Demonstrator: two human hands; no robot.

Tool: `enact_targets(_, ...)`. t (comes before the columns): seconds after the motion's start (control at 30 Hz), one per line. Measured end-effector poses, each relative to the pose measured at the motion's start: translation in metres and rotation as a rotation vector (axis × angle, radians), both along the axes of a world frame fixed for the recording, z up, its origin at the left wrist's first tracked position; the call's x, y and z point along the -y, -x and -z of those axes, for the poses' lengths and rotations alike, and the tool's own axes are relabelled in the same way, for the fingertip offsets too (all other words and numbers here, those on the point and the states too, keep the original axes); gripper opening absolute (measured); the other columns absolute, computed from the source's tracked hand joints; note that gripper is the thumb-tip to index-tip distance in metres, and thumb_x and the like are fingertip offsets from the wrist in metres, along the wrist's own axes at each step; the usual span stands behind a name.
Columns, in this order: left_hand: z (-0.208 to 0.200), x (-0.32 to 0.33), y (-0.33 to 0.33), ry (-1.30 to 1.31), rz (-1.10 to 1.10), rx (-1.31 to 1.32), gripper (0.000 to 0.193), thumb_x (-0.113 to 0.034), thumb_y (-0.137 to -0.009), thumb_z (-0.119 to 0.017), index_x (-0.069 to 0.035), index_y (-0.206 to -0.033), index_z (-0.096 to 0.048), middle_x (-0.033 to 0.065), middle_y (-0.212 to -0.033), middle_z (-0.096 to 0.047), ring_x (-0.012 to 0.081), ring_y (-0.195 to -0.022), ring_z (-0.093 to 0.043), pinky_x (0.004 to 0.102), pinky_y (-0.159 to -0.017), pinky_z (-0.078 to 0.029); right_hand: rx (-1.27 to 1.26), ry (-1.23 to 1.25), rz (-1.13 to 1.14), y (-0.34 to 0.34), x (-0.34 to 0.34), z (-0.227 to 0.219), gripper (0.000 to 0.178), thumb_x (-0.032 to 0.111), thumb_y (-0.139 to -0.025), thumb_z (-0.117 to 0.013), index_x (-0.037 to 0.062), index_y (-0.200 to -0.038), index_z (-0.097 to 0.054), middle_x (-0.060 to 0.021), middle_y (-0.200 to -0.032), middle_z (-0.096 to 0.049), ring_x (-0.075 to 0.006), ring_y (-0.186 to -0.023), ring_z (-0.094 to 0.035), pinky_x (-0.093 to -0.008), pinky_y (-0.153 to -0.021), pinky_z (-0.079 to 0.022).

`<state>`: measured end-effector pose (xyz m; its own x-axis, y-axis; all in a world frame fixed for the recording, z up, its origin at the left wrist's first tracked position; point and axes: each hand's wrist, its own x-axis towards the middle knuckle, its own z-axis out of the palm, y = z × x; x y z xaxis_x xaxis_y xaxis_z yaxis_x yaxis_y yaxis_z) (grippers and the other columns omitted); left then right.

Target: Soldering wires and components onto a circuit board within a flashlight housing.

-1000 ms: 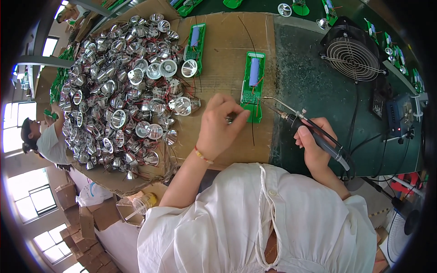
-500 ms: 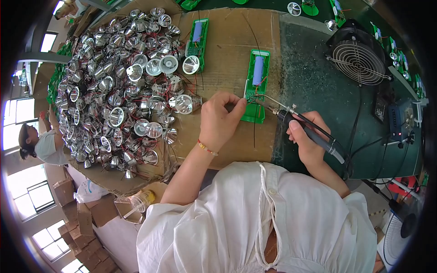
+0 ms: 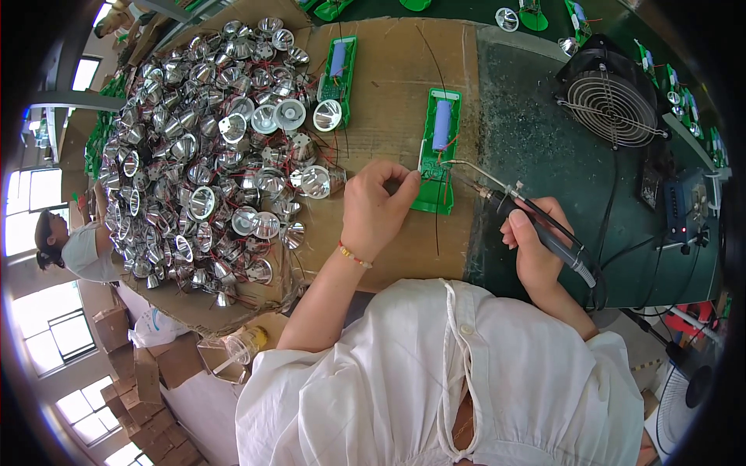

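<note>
A green plastic housing (image 3: 441, 199) lies on the cardboard, with a blue cylindrical battery (image 3: 442, 124) at its far end and a small green circuit board (image 3: 434, 168) nearer me. My right hand (image 3: 538, 242) grips a soldering iron (image 3: 544, 234) with a thin bent metal tube along its side; the iron's tip points at the board's right edge. At the housing's left edge, my left hand (image 3: 382, 200) has thumb and forefinger pinched together. What it pinches, if anything, is too small to make out. Thin dark wires stick out from both ends of the housing.
A large heap of silver reflector cups (image 3: 202, 140) with red wires covers the left side. Another green housing (image 3: 339, 74) with a battery lies beyond. To the right stand a black fan (image 3: 610, 101) and a blue box (image 3: 678, 210). A person (image 3: 81, 245) is at the far left.
My right hand has drawn the soldering iron slightly right and toward me, so the tip sits farther from the board's middle. My left hand stays pinched in nearly the same place.
</note>
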<state>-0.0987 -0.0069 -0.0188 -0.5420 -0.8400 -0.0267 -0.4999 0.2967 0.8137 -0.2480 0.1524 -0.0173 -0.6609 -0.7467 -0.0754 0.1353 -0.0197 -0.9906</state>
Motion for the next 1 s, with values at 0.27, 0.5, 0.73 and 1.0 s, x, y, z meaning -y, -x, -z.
enact_targets(0.27, -0.009, 0.008, 0.012, 0.103, 0.167, 0.192, 0.017, -0.024, -0.07, -0.064, -0.007, -0.068, -0.063, 0.0094, -0.057, -0.059, 0.0274, -0.052, -0.059, 0.0358, -0.05, -0.047, -0.03, -0.033, 0.068, 0.022, -0.014, 0.007, 0.015, 0.011, -0.08, -0.062, -0.001, -0.087, -0.054, -0.0079, -0.067, -0.06, -0.0088, -0.056, -0.055, -0.02, -0.049, -0.044)
enact_targets(0.5, -0.024, 0.091, 0.128, 0.3, 0.254, 0.282, 0.016, -0.022, -0.068, -0.056, -0.008, -0.065, -0.064, 0.014, -0.063, -0.06, 0.0321, -0.062, -0.06, 0.0418, -0.057, -0.048, 0.071, -0.143, 0.062, 0.037, -0.013, 0.012, 0.013, 0.008, -0.08, -0.061, 0.0001, -0.087, -0.054, -0.0069, -0.068, -0.06, -0.0082, -0.058, -0.055, -0.0212, -0.053, -0.045)
enact_targets(0.73, -0.023, 0.213, 0.255, 0.55, 0.01, 0.002, 0.047, -0.043, -0.07, -0.065, -0.006, -0.098, -0.062, 0.0214, -0.11, -0.053, 0.0341, -0.099, -0.054, 0.0368, -0.084, -0.044, 0.097, -0.179, 0.071, 0.038, -0.014, 0.018, 0.016, 0.007, -0.077, -0.066, 0.001, -0.086, -0.054, -0.0049, -0.068, -0.062, -0.0076, -0.06, -0.057, -0.0231, -0.056, -0.046)
enact_targets(1.0, -0.006, 0.217, 0.214, 0.53, 0.268, 0.439, 0.042, -0.031, -0.066, -0.065, -0.008, -0.099, -0.051, 0.0173, -0.091, -0.056, 0.032, -0.088, -0.056, 0.0377, -0.079, -0.045, 0.023, -0.171, 0.071, 0.038, -0.013, 0.029, 0.016, 0.009, -0.077, -0.066, 0.0014, -0.085, -0.054, -0.0036, -0.068, -0.061, -0.0065, -0.06, -0.055, -0.0225, -0.055, -0.046)
